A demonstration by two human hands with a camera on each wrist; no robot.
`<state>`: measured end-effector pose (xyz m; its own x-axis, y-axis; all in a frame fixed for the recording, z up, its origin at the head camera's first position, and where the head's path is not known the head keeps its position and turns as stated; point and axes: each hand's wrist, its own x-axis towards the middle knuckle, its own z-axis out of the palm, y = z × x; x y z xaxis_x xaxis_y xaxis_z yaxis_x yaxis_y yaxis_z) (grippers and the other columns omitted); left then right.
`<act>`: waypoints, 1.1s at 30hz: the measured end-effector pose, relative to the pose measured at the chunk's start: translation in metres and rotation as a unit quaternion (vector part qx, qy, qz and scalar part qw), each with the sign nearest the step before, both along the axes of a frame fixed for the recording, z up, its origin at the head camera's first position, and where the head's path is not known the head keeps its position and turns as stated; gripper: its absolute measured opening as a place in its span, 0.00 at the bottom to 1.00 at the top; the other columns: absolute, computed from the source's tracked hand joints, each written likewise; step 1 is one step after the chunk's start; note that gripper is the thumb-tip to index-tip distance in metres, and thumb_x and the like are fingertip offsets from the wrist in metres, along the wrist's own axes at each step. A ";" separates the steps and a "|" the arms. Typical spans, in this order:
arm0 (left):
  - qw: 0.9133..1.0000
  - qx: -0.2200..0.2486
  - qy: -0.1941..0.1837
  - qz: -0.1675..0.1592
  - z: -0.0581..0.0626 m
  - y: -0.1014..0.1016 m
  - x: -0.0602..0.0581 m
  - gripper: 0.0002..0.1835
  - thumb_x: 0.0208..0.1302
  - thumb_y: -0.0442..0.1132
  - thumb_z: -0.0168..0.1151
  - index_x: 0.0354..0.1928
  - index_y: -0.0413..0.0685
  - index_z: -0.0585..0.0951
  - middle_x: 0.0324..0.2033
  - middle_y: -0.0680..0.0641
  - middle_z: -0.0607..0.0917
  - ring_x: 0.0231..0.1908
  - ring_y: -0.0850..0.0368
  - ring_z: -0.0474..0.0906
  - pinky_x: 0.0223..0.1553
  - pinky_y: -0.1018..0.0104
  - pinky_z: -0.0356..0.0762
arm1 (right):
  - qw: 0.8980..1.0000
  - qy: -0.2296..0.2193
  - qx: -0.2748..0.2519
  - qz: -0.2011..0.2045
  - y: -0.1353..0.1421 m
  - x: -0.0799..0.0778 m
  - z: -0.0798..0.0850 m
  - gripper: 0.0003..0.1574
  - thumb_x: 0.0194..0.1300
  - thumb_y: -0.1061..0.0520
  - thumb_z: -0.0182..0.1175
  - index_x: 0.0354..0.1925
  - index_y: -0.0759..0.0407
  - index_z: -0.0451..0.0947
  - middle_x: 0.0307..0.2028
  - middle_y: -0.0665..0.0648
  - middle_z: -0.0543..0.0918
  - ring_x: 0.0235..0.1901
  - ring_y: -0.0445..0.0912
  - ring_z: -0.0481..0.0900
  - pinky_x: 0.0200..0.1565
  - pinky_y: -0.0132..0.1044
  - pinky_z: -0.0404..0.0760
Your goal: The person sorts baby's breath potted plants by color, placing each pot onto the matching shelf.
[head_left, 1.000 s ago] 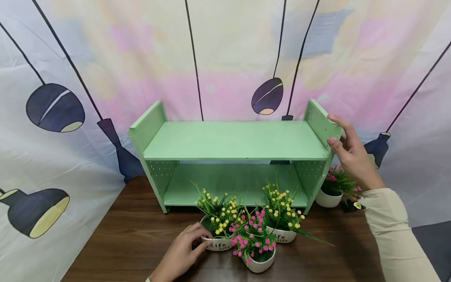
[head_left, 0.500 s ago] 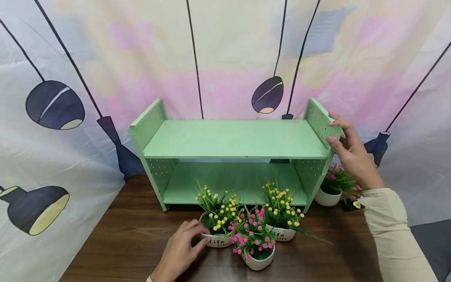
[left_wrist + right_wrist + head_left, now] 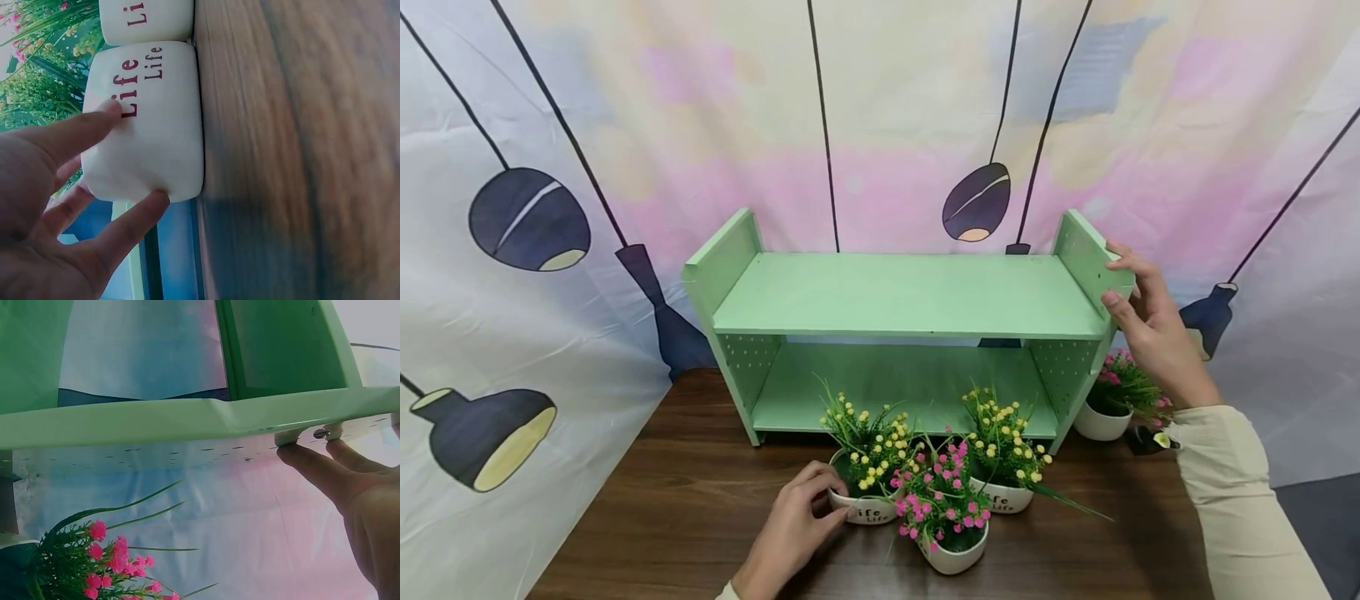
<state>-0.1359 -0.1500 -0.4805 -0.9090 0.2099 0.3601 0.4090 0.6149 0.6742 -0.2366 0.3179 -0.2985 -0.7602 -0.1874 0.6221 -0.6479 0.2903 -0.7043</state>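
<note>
A white flower pot (image 3: pixel 872 512) lettered "Life", with yellow artificial flowers, stands on the table in front of the shelf. My left hand (image 3: pixel 796 518) grips its left side; in the left wrist view the thumb and fingers (image 3: pixel 134 228) press against the pot wall. The green two-tier shelf (image 3: pixel 887 292) stands upright behind it. At the top of the shelf's right side panel, my right hand (image 3: pixel 1157 333) holds the edge, thumb in front and index finger over the top. Fingers (image 3: pixel 319 472) touch the panel's outer face in the right wrist view.
A pink-flowered pot (image 3: pixel 958 558) stands in front, beside another yellow-flowered pot (image 3: pixel 1009 498). Right of the shelf are another pink-flowered pot (image 3: pixel 1102 423) and a small black object (image 3: pixel 1142 441). A printed curtain (image 3: pixel 895 125) hangs behind the wooden table (image 3: pixel 655 500).
The head view has shifted slightly, so the scene sits a little further right. Both hands keep their places on the pot and the shelf.
</note>
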 end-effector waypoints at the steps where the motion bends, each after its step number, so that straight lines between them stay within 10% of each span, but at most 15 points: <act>1: 1.000 0.000 0.001 0.003 0.000 0.001 0.000 0.18 0.52 0.30 0.83 0.31 0.61 0.84 0.38 0.66 0.81 0.39 0.66 0.82 0.44 0.64 0.85 | 1.000 0.000 0.002 -0.004 0.000 0.000 0.000 0.29 0.84 0.64 0.46 0.77 0.61 0.56 0.85 0.50 0.48 0.73 0.55 0.63 0.53 0.25 0.74; 17: 0.998 -0.036 0.033 0.048 0.015 -0.008 0.003 0.19 0.53 0.35 0.84 0.31 0.69 0.82 0.33 0.69 0.78 0.31 0.65 0.76 0.33 0.68 0.74 | 0.999 0.007 0.036 -0.030 -0.002 -0.001 0.000 0.29 0.84 0.63 0.45 0.77 0.61 0.55 0.84 0.48 0.50 0.77 0.54 0.57 0.53 0.29 0.72; 33: 0.984 -0.044 0.167 0.051 0.047 -0.030 -0.009 0.18 0.49 0.31 0.85 0.34 0.58 0.84 0.36 0.64 0.81 0.36 0.67 0.80 0.37 0.63 0.81 | 0.999 -0.001 0.032 -0.017 0.000 0.000 0.001 0.29 0.85 0.62 0.44 0.78 0.60 0.53 0.84 0.47 0.47 0.84 0.53 0.42 0.62 0.35 0.66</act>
